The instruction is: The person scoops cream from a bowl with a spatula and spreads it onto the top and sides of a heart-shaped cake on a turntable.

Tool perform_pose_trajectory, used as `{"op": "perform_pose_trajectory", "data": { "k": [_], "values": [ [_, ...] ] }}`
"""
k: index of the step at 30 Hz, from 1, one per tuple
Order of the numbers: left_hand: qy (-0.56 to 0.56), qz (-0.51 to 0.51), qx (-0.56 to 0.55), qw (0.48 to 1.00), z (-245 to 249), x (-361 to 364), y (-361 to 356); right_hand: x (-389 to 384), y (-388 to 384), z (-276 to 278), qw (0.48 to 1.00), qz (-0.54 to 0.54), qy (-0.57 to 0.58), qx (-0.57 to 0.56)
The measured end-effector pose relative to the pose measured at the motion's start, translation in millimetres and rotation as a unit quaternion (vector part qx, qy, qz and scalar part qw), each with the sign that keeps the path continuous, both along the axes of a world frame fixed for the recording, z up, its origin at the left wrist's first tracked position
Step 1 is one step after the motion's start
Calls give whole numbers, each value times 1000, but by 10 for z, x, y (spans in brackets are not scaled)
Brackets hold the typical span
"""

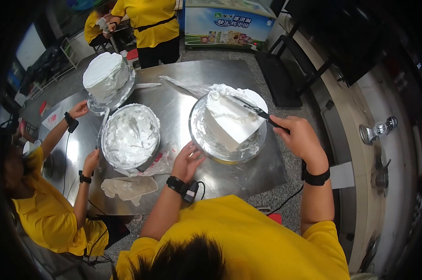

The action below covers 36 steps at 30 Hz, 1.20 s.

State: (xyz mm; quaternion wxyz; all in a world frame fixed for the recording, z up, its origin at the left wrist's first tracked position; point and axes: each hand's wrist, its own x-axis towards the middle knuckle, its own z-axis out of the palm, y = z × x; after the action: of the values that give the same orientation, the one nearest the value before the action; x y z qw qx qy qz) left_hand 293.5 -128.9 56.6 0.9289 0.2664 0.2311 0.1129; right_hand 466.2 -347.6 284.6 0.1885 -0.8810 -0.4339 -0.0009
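My right hand (295, 135) is wrapped round the black handle of an icing spatula (248, 106). Its blade lies along the top of a white cream-covered cake (232, 122), which has flat sides and a pointed corner towards me. Rough cream is heaped at the cake's far side. Beneath it, a round cake turntable (202, 148) is smeared with cream. My left hand (186, 162), fingers apart, is at the near left rim of this turntable.
On the steel table (178, 100), a large bowl of cream (130, 135) stands left of my turntable. A co-worker's hands (86, 108) are by another cream-covered cake (106, 72) on a stand. A crumpled plastic piece (129, 187) lies near the front edge. Another person (152, 25) stands across the table.
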Motion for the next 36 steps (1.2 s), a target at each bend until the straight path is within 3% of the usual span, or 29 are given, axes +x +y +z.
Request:
{"op": "perform_pose_trajectory", "data": {
  "k": [4, 14, 21, 29, 31, 33, 36],
  "values": [
    [-14, 7, -4, 1000, -21, 10, 27, -137, -129, -8, 996, 22, -78, -24],
    [-19, 8, -8, 1000, 22, 11, 35, -564, -662, 387, 997, -19, -55, -43],
    [-22, 13, -11, 1000, 16, -3, 25, -512, -302, -47, 988, 3, -157, -4],
    [-32, 43, -26, 998, -73, -3, 51, -624, -893, 26, 999, -35, -26, -3],
    [-28, 36, -24, 999, -122, 3, 56, -601, -972, -34, 994, -57, 43, 84],
    [-23, 26, -21, 999, -142, -6, 62, -575, -938, -117, 993, -75, 50, 76],
    [9, -46, -12, 999, -117, -4, 35, -499, -887, -544, 983, -99, 47, 150]
  ]
}}
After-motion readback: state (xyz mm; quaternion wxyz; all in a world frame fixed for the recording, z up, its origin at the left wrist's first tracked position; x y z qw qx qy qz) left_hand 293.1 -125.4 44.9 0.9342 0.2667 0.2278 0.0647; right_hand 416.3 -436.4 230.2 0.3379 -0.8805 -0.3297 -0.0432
